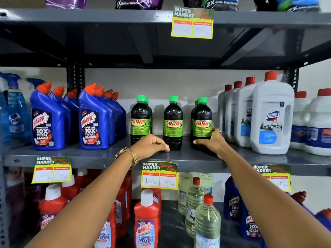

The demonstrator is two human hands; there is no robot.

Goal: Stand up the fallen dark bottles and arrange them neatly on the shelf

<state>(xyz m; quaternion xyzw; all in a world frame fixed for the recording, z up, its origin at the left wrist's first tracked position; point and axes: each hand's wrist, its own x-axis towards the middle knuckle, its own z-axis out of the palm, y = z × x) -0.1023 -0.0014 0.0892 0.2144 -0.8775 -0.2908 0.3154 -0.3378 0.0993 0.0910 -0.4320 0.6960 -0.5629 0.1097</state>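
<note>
Three rows of dark bottles stand upright on the grey shelf [89, 154]. My right grip [211, 140] wraps the right front bottle [202, 122]. My left grip [152, 145] rests curled and empty just left of the middle bottle [173, 122], beside the left front bottle [140, 120].

**Camera Placement: Single Head-Worn View**

One wide-angle camera, worn on the person's head, faces the grey metal shelf [100, 154] squarely and close up. The middle tier sits roughly at lens height; the tier above is seen from underneath, the tier below from above. Both forearms enter from the bottom edge. Straight shelf edges bow toward the frame borders. No second view exists to overlap.
</note>
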